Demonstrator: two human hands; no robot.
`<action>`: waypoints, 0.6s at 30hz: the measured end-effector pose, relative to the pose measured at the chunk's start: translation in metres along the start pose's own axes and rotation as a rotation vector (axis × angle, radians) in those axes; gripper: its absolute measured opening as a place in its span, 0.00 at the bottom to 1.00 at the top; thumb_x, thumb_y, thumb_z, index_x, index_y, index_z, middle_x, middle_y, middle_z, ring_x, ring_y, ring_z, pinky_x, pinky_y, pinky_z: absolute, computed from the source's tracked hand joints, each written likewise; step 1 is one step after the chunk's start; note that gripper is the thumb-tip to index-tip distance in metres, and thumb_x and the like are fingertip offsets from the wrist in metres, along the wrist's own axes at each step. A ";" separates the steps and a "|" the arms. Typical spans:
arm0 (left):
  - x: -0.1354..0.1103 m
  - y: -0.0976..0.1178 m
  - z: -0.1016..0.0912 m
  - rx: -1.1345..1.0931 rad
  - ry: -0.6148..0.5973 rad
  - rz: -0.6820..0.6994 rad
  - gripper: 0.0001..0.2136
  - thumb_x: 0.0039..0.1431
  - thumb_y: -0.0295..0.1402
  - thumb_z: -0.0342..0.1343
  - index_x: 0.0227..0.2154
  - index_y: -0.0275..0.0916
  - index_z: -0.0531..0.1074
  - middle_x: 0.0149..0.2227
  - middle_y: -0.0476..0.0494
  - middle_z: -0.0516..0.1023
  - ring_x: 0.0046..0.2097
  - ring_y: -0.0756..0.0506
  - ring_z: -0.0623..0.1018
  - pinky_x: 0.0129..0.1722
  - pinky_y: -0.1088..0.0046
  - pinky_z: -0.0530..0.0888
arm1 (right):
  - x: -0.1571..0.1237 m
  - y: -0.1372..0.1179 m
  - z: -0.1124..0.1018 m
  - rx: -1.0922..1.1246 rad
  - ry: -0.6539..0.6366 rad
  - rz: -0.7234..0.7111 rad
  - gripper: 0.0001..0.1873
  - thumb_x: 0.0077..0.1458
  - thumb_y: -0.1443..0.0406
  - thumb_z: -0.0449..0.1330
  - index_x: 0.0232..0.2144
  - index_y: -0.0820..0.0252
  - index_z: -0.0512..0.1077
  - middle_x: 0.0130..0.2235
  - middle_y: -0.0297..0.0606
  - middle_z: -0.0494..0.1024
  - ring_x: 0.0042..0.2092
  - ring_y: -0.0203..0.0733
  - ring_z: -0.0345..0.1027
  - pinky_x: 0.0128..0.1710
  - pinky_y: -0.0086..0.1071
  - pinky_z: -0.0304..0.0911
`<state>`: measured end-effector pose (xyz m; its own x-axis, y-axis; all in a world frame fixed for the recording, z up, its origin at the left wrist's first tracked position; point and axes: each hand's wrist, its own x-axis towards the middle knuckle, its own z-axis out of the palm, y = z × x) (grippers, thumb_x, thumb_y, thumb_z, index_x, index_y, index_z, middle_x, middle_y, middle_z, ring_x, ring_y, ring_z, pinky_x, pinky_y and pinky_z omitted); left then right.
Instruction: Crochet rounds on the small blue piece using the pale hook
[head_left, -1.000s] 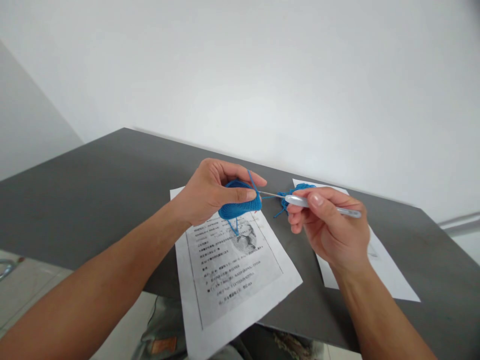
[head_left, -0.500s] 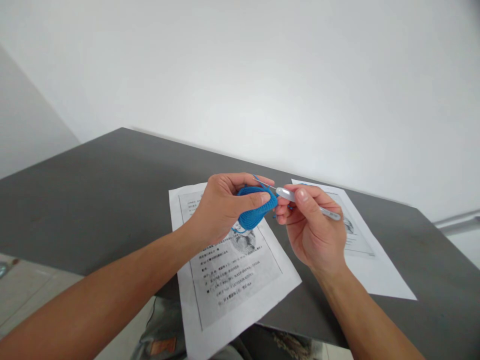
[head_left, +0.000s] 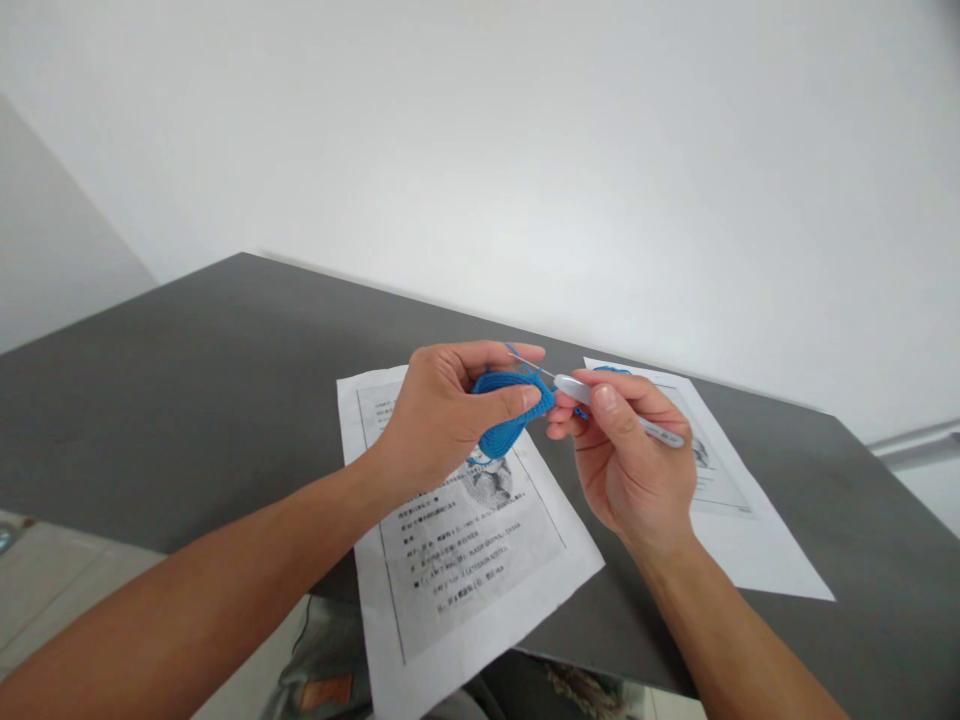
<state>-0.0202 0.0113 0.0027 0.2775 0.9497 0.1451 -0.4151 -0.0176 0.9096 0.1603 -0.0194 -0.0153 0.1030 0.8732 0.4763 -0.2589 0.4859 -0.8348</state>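
Note:
A small blue crochet piece [head_left: 504, 430] is pinched in my left hand [head_left: 439, 415], the thumb lying across its front. Over its top edge stretches the left index finger, with blue yarn [head_left: 511, 350] near the fingertip. My right hand [head_left: 637, 455] grips a crochet hook [head_left: 574, 388] by its pale grey handle. The hook's thin metal shaft points left, above the crochet piece and close to the left index finger. Whether a loop sits on the hook's tip is too small to tell. Part of the piece is hidden behind my left thumb and fingers.
Below my hands a printed sheet [head_left: 480, 600] hangs over the front edge of the dark grey table [head_left: 187, 400]. A second printed sheet [head_left: 765, 550] lies to the right, with some blue yarn [head_left: 611, 370] at its far end. Behind the table stands a white wall [head_left: 480, 150].
The hook has tilted a little, its handle end slightly lower and its shaft steeper. My right hand has shifted slightly right and down; my left hand has barely moved, still holding the crochet piece.

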 end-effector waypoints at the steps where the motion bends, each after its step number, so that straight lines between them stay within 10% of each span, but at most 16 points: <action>1: -0.001 0.001 0.000 0.026 0.017 0.006 0.17 0.47 0.27 0.79 0.42 0.39 0.89 0.34 0.47 0.87 0.32 0.49 0.82 0.33 0.74 0.78 | 0.000 0.000 0.000 -0.001 -0.005 -0.004 0.05 0.63 0.60 0.74 0.42 0.50 0.87 0.35 0.33 0.90 0.31 0.37 0.83 0.30 0.30 0.83; 18: -0.006 0.010 0.007 0.234 0.061 0.130 0.26 0.48 0.27 0.77 0.54 0.36 0.86 0.29 0.51 0.85 0.30 0.50 0.80 0.32 0.76 0.78 | 0.001 -0.015 -0.003 -0.079 -0.049 -0.067 0.08 0.59 0.61 0.78 0.41 0.52 0.89 0.35 0.34 0.90 0.32 0.41 0.87 0.35 0.32 0.88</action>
<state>-0.0200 0.0036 0.0138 0.1795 0.9517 0.2491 -0.2307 -0.2054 0.9511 0.1668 -0.0254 -0.0034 0.0702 0.8370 0.5427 -0.1766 0.5459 -0.8190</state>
